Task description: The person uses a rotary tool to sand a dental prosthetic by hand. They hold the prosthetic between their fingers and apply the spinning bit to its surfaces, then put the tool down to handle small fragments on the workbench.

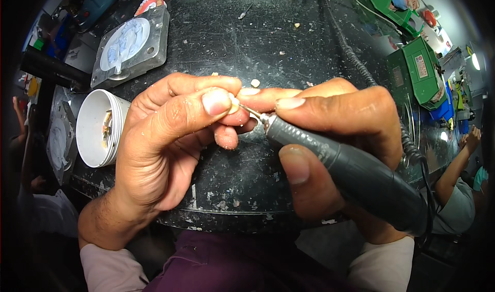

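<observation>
Drill: slanted, bit pointing up-left, cord end down-right
Right hand: wrapped around drill
Left hand: thumb and fingers pinching pale piece
Piece's place: by bit's tip, above table

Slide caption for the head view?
Left hand pinches a small cream piece; right hand holds a black handpiece, its metal bit close to the piece.

A black tabletop, scuffed, scratched and flecked with pale debris, takes up most of the view, its worn front edge bowed by the wide lens. Light leaves a soft sheen across it; a bright white lamp glows at far right, and a pale, blurred wall shows at upper right
</observation>
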Motion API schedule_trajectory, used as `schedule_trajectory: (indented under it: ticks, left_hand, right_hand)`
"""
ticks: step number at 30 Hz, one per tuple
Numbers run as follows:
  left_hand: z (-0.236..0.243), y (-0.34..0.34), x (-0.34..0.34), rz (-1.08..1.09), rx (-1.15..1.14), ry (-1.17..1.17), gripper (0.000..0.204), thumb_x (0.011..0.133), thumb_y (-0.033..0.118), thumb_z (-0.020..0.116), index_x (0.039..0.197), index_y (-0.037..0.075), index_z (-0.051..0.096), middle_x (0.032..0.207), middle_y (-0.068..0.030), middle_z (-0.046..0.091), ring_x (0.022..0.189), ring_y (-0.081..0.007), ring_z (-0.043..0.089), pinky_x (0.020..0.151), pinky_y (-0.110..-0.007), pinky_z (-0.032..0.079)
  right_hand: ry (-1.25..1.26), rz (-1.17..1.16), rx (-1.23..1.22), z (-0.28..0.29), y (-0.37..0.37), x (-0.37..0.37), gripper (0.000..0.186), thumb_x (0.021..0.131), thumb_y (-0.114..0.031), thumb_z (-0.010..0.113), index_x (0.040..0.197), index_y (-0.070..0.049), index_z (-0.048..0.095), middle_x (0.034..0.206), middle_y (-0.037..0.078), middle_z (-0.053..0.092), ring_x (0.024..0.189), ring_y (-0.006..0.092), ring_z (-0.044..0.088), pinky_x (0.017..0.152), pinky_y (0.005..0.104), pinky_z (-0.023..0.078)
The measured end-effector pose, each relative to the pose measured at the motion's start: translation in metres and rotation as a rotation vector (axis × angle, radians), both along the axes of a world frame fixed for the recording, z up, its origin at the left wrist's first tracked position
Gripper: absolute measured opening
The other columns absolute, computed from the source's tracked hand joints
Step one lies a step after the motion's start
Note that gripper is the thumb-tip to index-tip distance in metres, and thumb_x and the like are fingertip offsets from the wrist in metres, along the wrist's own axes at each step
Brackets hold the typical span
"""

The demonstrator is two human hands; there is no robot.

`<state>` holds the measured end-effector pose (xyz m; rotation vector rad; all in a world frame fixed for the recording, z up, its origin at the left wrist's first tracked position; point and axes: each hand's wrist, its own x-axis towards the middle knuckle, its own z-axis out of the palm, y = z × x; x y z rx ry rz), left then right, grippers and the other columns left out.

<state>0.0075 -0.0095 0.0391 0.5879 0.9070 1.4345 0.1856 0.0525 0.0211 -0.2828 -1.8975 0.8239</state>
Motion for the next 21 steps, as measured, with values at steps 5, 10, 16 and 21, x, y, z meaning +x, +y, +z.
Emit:
schedule_trajectory:
  ticks: [5,10,16,21]
  left_hand:
    - [-0.0007,0.0,-0.0008,0.001,0.004,0.007,0.022,0.088,0.01,0.062,0.104,-0.005,0.062,0.081,-0.0105,0.063,0.066,-0.014,0.06,0.061,-0.023,0.052]
    - [-0.0002,0.0,-0.0008,-0.004,-0.006,0.012,0.022,0.088,0.01,0.062,0.104,-0.005,0.062,0.081,-0.0105,0.063,0.065,-0.0139,0.06,0.061,-0.023,0.052]
    - [-0.001,-0.0013,-0.0027,-0.009,0.008,0.017,0.022,0.088,0.01,0.062,0.103,-0.005,0.061,0.081,-0.0104,0.063,0.064,-0.0139,0.059,0.061,-0.023,0.051]
    - [-0.0013,0.0003,-0.0016,-0.021,0.024,0.025,0.023,0.088,0.011,0.062,0.103,-0.005,0.061,0.081,-0.0107,0.063,0.065,-0.014,0.058,0.063,-0.023,0.05]
  right_hand:
    - [-0.012,0.014,0.048,0.0002,0.0053,0.0003,0.035,0.093,-0.027,0.067,0.106,0.0,0.049,0.101,0.022,0.068,0.094,0.0246,0.069,0.084,0.0367,0.058]
    - [0.002,0.026,0.048,0.0003,0.0054,-0.0003,0.033,0.093,-0.025,0.067,0.106,0.0,0.049,0.101,0.023,0.068,0.094,0.0244,0.069,0.084,0.0367,0.058]
    - [0.008,0.053,0.049,-0.0011,0.0071,-0.0015,0.032,0.093,-0.024,0.067,0.106,0.0,0.049,0.101,0.023,0.068,0.094,0.0245,0.069,0.084,0.0363,0.058]
    - [0.018,0.069,0.045,-0.0007,0.008,-0.0001,0.031,0.093,-0.021,0.067,0.107,0.0,0.049,0.101,0.024,0.068,0.094,0.0265,0.07,0.083,0.0374,0.058]
